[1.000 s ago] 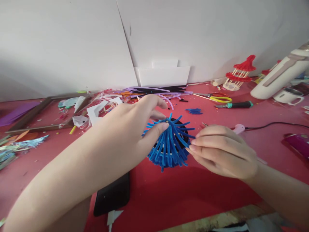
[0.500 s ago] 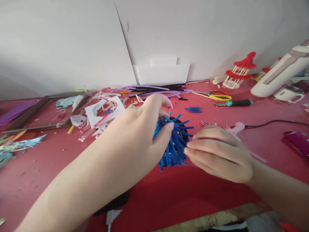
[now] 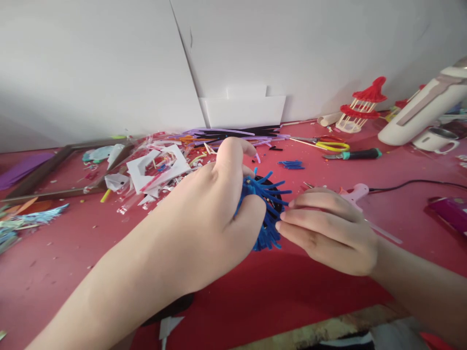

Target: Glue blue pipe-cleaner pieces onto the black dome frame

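A round piece of blue pipe cleaners point(image 3: 269, 236), its stems fanning out over a black base, is between my hands above the red table. My left hand point(image 3: 222, 209) reaches over its left and top, with the thumb bent down on the blue stems and the index finger curled above. That hand hides the left part of the piece. From the right, my right hand point(image 3: 332, 228) holds the edge with its fingers pressed together. Its thumb is out of sight. Short cut blue pipe-cleaner pieces point(image 3: 291, 165) lie just beyond.
Purple and black pipe cleaners point(image 3: 233, 133) lie along the back wall. Paper and plastic scraps point(image 3: 156, 170) cover the back left. At right are yellow-handled scissors point(image 3: 332, 146), a craft knife point(image 3: 357, 154), a pink glue gun point(image 3: 357, 193), a mug point(image 3: 436, 141) and a large bottle point(image 3: 419, 107).
My left thumb has bent and pressed down across the blue stems, covering more of them. My right hand has hardly moved.
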`<state>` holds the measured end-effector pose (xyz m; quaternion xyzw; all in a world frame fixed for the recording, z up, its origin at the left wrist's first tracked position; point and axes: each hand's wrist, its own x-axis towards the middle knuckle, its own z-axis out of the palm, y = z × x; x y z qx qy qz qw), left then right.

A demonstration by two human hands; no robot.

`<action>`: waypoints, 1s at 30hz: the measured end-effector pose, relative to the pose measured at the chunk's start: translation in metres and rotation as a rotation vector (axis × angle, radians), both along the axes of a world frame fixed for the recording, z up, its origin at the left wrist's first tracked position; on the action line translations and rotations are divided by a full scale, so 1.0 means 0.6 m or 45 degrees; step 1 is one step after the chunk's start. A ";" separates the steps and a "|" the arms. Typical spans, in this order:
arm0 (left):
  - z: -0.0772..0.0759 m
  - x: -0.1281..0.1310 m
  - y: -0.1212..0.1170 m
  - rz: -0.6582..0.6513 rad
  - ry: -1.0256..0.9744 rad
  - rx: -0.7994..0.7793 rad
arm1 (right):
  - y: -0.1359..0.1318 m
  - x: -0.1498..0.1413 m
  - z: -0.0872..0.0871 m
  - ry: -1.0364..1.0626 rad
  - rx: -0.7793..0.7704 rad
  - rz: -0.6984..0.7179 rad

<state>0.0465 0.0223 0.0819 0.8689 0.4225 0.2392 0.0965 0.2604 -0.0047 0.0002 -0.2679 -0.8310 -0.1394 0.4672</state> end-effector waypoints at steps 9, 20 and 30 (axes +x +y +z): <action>-0.001 0.006 0.004 0.122 0.200 -0.011 | -0.001 0.000 0.000 -0.046 0.021 -0.003; -0.004 0.007 0.001 0.091 0.183 0.034 | 0.005 0.018 -0.005 -0.208 0.038 0.060; -0.014 0.007 0.005 0.079 0.206 0.048 | 0.005 0.012 -0.012 -0.079 -0.044 0.114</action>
